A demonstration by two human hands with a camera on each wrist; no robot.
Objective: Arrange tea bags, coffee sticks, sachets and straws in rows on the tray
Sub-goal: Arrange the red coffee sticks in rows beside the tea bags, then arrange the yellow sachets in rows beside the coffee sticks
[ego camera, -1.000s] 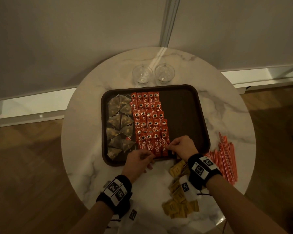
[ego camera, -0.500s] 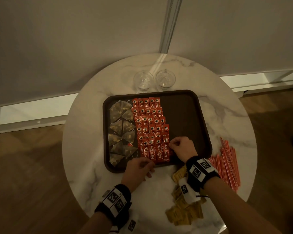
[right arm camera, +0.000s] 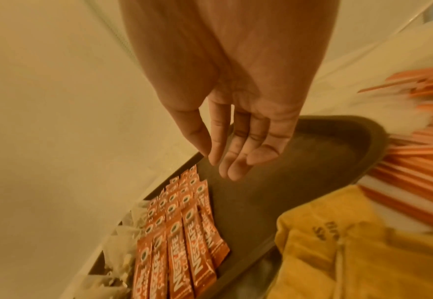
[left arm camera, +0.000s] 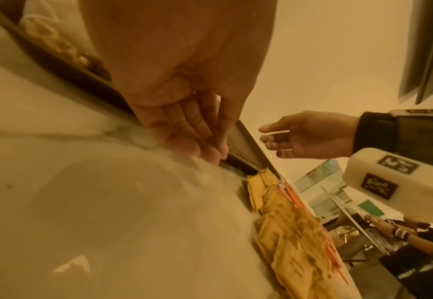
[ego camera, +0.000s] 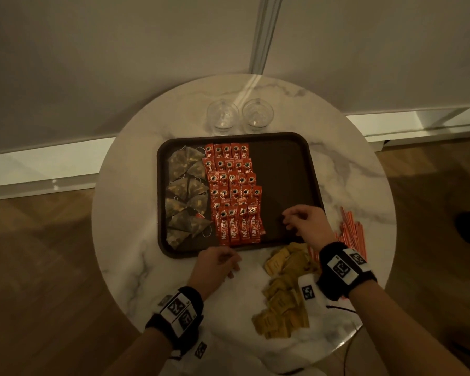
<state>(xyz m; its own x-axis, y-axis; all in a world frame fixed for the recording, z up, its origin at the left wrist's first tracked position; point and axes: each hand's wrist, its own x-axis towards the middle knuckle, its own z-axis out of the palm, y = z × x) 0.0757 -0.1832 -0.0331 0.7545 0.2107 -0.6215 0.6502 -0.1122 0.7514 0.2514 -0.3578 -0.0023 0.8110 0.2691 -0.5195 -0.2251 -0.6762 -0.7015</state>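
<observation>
A dark brown tray (ego camera: pixel 285 164) sits on a round marble table (ego camera: pixel 136 202). Pyramid tea bags (ego camera: pixel 186 196) fill the tray's left column. Red coffee sticks (ego camera: pixel 235 194) lie in overlapping rows beside them. The tray's right half is bare. My right hand (ego camera: pixel 292 222) hovers over that bare part, fingers relaxed and empty (right arm camera: pixel 233 159). My left hand (ego camera: pixel 223 260) rests on the table against the tray's near rim, fingers loosely bent, holding nothing (left arm camera: pixel 205 145). Yellow sachets (ego camera: pixel 285 289) lie heaped on the table near my right wrist. Orange straws (ego camera: pixel 352 234) lie to the tray's right.
Two clear glasses (ego camera: pixel 239 115) stand just behind the tray's far edge. A wall with a white baseboard (ego camera: pixel 46 169) runs behind the table. Wooden floor (ego camera: pixel 38 267) surrounds the table. A dark cable hangs at the table's near right edge.
My right hand has let go of the nearest coffee sticks and drawn away rightward over the bare part of the tray. My left hand has slipped back off the rim onto the table.
</observation>
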